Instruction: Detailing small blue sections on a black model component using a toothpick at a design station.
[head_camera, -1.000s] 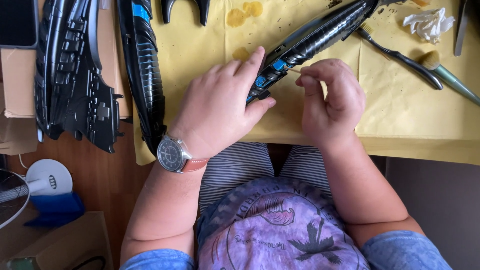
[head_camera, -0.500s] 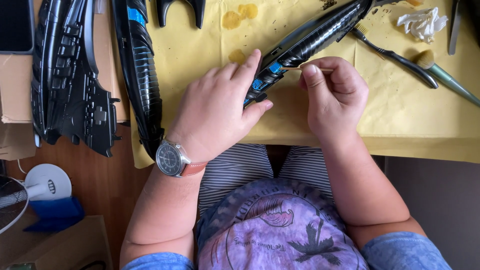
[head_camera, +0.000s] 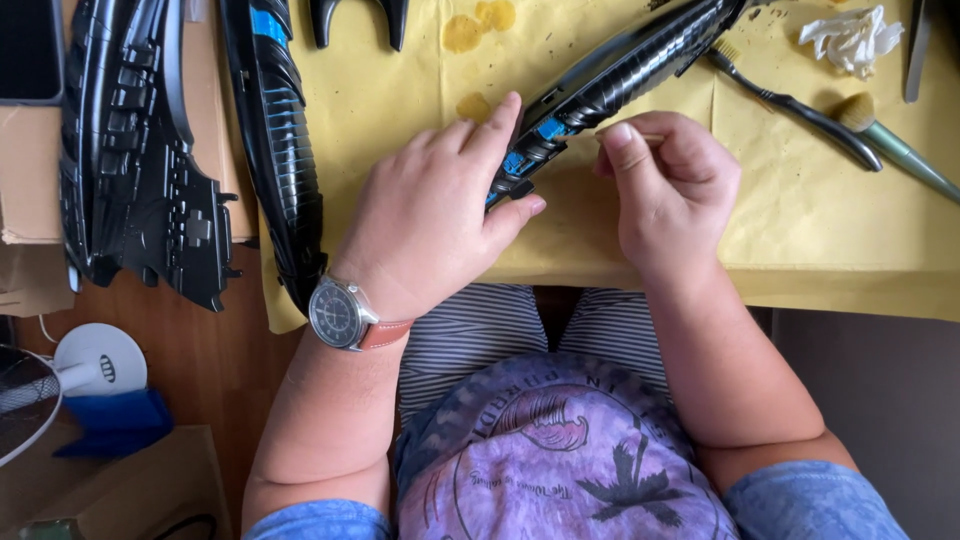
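Yellow paper (head_camera: 800, 230) lies under both hands. Left hand (head_camera: 440, 220) clamps the near end of a long black ribbed part (head_camera: 620, 75), which runs away up-right. Just right, the right hand (head_camera: 670, 190) pinches a thin stick (head_camera: 650, 136) against it.

A paper sheet (head_camera: 800, 230) covers the desk (head_camera: 230, 360). On it a long ribbed model part (head_camera: 620, 75) lies slantwise, its near end under the left hand (head_camera: 440, 215), with the right hand (head_camera: 670, 190) just beside it on the right. Farther right lie two brushes (head_camera: 800, 105), and a crumpled tissue (head_camera: 850, 35) behind them. Left of the hands a second long part (head_camera: 280, 150) overhangs the sheet's edge; farther left lies a wide hull piece (head_camera: 130, 170). A fan (head_camera: 60, 390) stands below, at the near left.
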